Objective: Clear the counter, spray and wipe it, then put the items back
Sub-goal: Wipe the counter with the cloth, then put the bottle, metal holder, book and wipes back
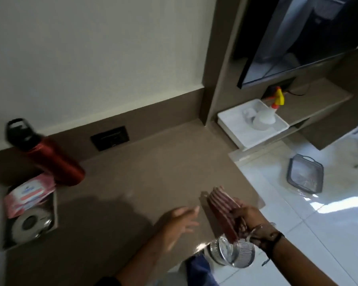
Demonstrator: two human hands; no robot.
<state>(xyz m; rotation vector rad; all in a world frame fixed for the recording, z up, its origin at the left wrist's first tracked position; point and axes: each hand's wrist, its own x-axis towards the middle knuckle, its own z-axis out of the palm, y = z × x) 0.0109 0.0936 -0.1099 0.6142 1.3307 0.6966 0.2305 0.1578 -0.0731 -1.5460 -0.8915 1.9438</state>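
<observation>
The brown tabletop (145, 166) filled the middle of the view. At about 5 o'clock the right hand (247, 215) had its grip closed around a folded reddish cloth (223, 209), held over the tabletop's edge. Just beside it, toward 6 o'clock, the left hand (179, 222) hovered with its grip spread open, holding nothing. At 9 o'clock a red bottle (56, 162) with a black cap stood near the wall, a pink wipes pack (27, 195) touching its base. At 2 o'clock a spray bottle (272, 110) stood in a white tray (254, 139). A grey basket (305, 175) lay on the floor at 3 o'clock.
</observation>
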